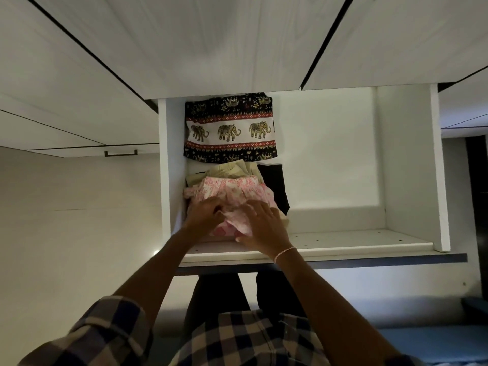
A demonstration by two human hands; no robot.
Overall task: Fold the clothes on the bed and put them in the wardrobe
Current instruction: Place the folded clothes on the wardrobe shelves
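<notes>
White wardrobe shelf (343, 244) carries your stack at its left end, with the pink floral folded garment (232, 190) on top. Your left hand (204, 215) sits on that garment's near left part, fingers bent and gripping a fold; your right hand (264, 225) lies flat on its near right edge, fingers spread. Behind it lie a beige garment (232, 167), a black garment (274, 180) and, farthest back, an elephant-print cloth (229, 128)

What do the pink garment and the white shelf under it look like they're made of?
Pink garment: thin matte cloth, probably cotton; it bunches in soft creases. White shelf: likely laminated board, smooth; small drilled holes and a dark front edge show.
</notes>
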